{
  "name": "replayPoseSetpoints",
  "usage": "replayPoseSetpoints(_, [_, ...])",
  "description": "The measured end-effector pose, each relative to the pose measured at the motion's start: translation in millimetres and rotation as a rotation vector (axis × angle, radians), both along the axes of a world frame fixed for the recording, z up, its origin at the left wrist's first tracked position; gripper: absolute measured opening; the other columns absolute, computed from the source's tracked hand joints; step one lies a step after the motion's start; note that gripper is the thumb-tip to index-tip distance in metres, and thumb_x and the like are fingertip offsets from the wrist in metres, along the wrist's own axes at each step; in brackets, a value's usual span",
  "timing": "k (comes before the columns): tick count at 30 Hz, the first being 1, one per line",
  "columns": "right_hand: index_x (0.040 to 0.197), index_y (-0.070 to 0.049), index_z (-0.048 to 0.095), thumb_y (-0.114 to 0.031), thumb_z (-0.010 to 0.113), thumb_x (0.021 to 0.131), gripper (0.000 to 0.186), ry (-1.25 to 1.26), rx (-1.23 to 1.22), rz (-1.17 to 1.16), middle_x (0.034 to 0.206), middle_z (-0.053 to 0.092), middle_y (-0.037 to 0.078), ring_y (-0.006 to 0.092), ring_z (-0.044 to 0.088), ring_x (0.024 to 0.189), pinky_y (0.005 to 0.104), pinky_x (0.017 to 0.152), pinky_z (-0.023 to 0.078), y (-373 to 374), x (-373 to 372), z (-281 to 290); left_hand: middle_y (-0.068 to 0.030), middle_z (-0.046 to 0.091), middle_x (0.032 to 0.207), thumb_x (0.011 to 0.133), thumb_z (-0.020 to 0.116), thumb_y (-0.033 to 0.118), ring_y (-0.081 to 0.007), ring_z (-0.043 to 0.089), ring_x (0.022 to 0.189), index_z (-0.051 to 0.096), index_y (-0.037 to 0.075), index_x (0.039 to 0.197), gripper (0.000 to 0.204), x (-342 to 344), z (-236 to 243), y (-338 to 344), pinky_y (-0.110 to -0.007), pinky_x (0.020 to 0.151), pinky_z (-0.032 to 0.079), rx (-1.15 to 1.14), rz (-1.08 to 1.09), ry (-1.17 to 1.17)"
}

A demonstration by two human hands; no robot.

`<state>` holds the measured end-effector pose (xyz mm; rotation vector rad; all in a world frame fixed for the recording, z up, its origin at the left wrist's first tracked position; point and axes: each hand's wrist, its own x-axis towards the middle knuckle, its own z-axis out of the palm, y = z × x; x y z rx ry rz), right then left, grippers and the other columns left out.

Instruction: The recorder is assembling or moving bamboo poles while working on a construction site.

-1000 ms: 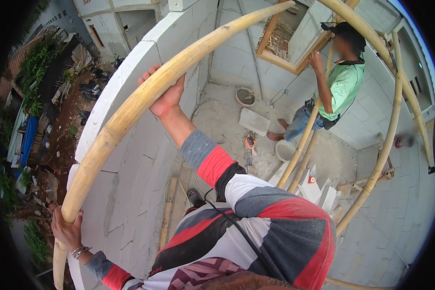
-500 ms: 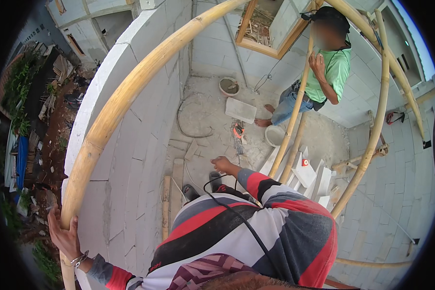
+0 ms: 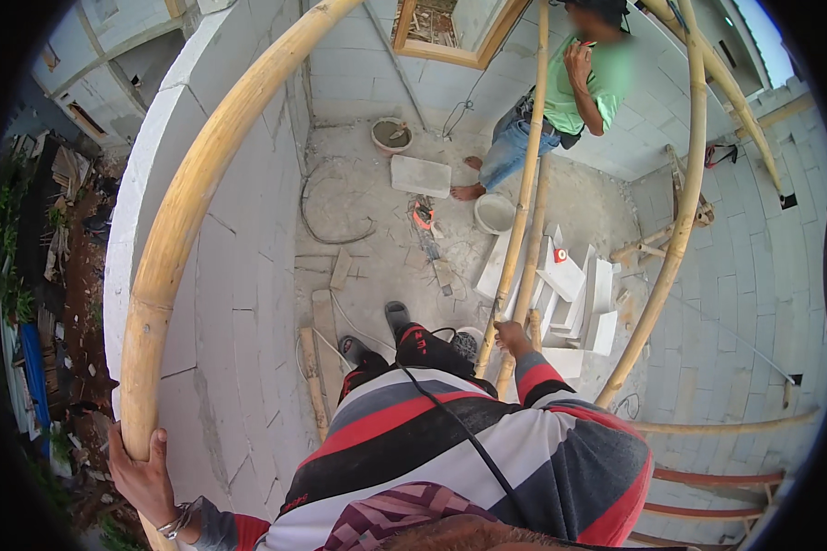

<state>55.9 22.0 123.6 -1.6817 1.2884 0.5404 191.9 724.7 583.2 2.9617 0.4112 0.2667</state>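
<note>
My left hand (image 3: 145, 477) is closed round the lower part of a thick bamboo pole (image 3: 147, 344), which curves up along the top of the light grey block wall (image 3: 266, 230). Thumb and fingers lie on either side of the pole. In the middle right, my right hand (image 3: 513, 338) grips a thinner upright bamboo pole (image 3: 526, 184); part of its fingers is hidden behind the pole. A second bamboo pole (image 3: 529, 257) leans close beside it. My sandalled feet (image 3: 377, 335) show below on the floor.
A person in a green shirt (image 3: 570, 101) stands barefoot at the back. Near them are a mortar bucket (image 3: 391, 135), a grey pail (image 3: 495, 213) and a white block (image 3: 421, 174). A power tool (image 3: 423, 216) lies on the floor, and stacked blocks (image 3: 574, 294) stand right of my poles.
My right hand has gone from free in the air to the right, onto the upright bamboo pole. My left hand stays on the thick pole. The view has shifted.
</note>
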Motion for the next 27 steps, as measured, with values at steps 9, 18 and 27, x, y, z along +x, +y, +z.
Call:
replayPoseSetpoints(9, [0.096,-0.002,0.072,-0.035,0.072,0.088,0.034,-0.179,-0.067,0.449,0.071,0.066,0.005,0.0178,0.063,0.059,0.0341,0.052,0.051,44,24,-49,-0.0238,0.066,0.101,0.075,0.083,0.046,-0.0456,0.06,0.097,0.058,0.005,0.125,0.07,2,1,11,-0.052,0.084,0.048,0.02,-0.028,0.142])
replayPoseSetpoints(18, [0.107,0.001,0.07,-0.028,0.075,0.08,0.04,-0.303,-0.605,0.34,0.098,0.073,0.023,0.0343,0.071,0.09,0.0417,0.086,0.055,-17,-13,18,-0.0231,0.067,0.108,0.074,0.083,0.034,-0.0447,0.061,0.102,0.059,0.003,0.125,0.064,4,-3,13,-0.051,0.087,0.048,0.05,-0.048,0.107])
replayPoseSetpoints(27, [0.134,-0.008,0.053,-0.033,0.076,0.077,0.066,-0.295,-1.693,-0.171,0.134,0.052,0.017,0.0375,0.045,0.131,0.0545,0.106,0.037,-137,-113,236,-0.0247,0.067,0.114,0.072,0.082,0.031,-0.0452,0.061,0.109,0.06,0.003,0.122,0.061,7,-5,18,-0.052,0.091,0.048,0.075,-0.054,0.098])
